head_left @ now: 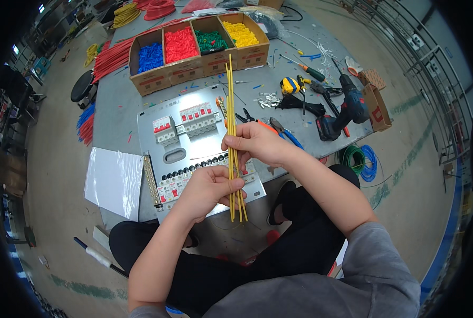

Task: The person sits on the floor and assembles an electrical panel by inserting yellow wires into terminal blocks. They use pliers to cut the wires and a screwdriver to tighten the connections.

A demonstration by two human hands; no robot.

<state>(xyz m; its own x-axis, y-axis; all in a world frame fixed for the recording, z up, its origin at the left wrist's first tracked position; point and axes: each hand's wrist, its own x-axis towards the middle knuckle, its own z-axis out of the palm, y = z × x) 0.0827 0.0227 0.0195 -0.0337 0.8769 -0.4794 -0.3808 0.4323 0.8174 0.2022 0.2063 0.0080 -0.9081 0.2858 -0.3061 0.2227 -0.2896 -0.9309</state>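
Note:
A bundle of several long yellow wires [229, 95] stands nearly upright in both my hands. My left hand [207, 191] grips the bundle near its lower end. My right hand [255, 143] pinches it a little higher up. The wires pass over a grey metal mounting plate [152, 132] that lies on the grey table and carries rows of white circuit breakers [197, 119] with red switches. The wires' lower tips stick out just below my left hand.
Four cardboard bins [199, 45] of blue, red, green and yellow pieces stand at the back. A cordless drill [342, 114], screwdriver, tape measure, black cable ties and pliers lie to the right. A white sheet [112, 180] hangs off the table's left edge. Wire coils sit on the floor.

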